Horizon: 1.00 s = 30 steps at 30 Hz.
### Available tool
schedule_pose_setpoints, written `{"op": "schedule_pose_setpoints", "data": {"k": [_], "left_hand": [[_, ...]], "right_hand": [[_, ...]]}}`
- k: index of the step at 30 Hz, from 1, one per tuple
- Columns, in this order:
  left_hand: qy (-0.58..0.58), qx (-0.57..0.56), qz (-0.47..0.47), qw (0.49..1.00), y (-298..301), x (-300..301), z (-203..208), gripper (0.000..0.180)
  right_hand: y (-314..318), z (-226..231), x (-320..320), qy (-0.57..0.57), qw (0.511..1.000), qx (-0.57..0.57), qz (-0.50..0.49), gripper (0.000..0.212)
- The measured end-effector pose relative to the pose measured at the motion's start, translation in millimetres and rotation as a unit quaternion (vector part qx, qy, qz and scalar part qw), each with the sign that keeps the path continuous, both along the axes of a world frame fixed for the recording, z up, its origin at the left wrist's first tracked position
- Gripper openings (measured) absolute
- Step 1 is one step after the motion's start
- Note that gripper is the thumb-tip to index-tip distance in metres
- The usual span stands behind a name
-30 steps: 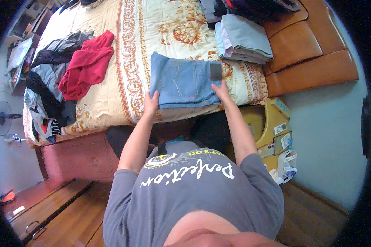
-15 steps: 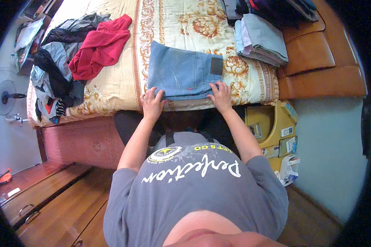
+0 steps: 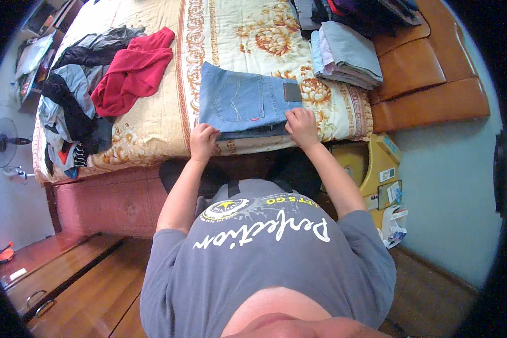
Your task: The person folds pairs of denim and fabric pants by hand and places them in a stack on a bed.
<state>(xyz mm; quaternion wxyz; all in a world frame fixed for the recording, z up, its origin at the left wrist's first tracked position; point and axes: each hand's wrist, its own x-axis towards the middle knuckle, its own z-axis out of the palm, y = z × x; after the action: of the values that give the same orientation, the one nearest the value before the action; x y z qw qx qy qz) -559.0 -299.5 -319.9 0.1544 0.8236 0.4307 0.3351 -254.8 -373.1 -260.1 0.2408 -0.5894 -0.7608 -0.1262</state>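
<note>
Folded blue jeans [image 3: 239, 98] lie on the bed near its front edge, with a back pocket and a dark patch at the waistband facing up. My left hand [image 3: 203, 141] pinches the near left corner of the jeans. At the near right corner, below the patch, my right hand [image 3: 302, 127] grips the denim by the waistband. The near edge of the upper layer is raised slightly between both hands, and darker denim shows beneath it. My fingertips are partly hidden by the cloth and my own hands.
A red garment [image 3: 134, 79] lies beside a loose heap of grey and black clothes [image 3: 67, 96] at the left. Folded light clothes [image 3: 349, 53] are stacked at the right by the brown headboard [image 3: 414, 65]. A yellow bedside cabinet [image 3: 382, 160] stands at the near right.
My fingers, spread flat on the jeans before, have closed on the two near corners. The near edge has lifted a little, and the whole view has shifted slightly.
</note>
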Motion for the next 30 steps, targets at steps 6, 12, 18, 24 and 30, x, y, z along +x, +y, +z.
{"op": "schedule_pose_setpoints", "data": {"k": [6, 12, 18, 24, 30], "left_hand": [[0.092, 0.109, -0.104, 0.984, -7, -5, -4, 0.01], [0.143, 0.09, -0.133, 0.977, -1, -10, -12, 0.011], [0.112, -0.056, 0.008, 0.992, 24, 21, 3, 0.024], [0.267, -0.052, 0.094, 0.958, 111, 82, 27, 0.054], [0.267, -0.104, 0.144, 0.947, 155, 69, -34, 0.062]], "right_hand": [[-25, -49, 1, -0.06, 0.994, -0.087, -0.039, 0.015], [-18, -29, -8, 0.02, 0.973, -0.213, -0.084, 0.012], [57, -37, -31, 0.026, 0.973, -0.127, -0.189, 0.042], [84, -58, -32, 0.04, 0.912, -0.293, -0.282, 0.073], [78, -85, -26, 0.009, 0.897, -0.296, -0.327, 0.075]]}}
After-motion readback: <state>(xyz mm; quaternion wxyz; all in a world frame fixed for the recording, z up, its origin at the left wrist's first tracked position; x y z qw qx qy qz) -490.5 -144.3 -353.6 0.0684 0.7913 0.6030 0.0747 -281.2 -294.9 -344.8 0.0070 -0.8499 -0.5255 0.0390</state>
